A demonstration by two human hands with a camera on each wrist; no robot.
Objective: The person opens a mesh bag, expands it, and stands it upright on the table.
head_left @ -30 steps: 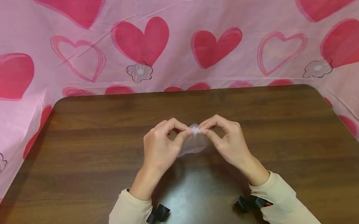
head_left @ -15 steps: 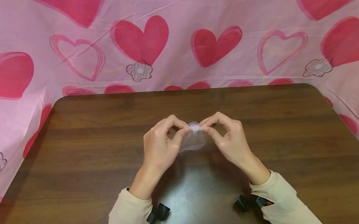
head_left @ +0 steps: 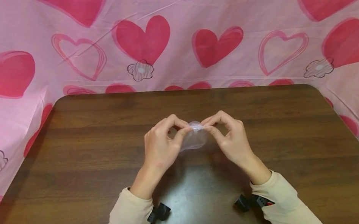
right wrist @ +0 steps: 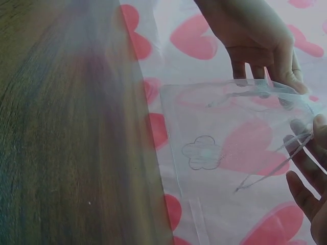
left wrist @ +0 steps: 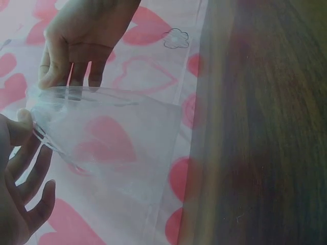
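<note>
A sheer white drawstring pouch [head_left: 194,140] hangs between the two hands above the table, its top gathered. The left hand [head_left: 162,140] pinches the gathered edge from the left between thumb and index finger. From the other side, the right hand [head_left: 233,139] pinches the same edge, with a small bunch of fabric between the fingertips. In the left wrist view the pouch's see-through body [left wrist: 117,148] spreads flat below the gathered mouth. A thin drawstring [right wrist: 265,173] loops down across the pouch near the right hand's fingers in the right wrist view.
A dark brown wooden table [head_left: 97,165] lies below the hands. Behind it and at both sides hangs a pink cloth [head_left: 174,24] printed with red hearts. Black wrist cameras [head_left: 162,211] sit by the cream sleeves.
Both hands have risen slightly with the pouch. Their fingertips have drawn a little apart, and the gathered top looks slightly wider.
</note>
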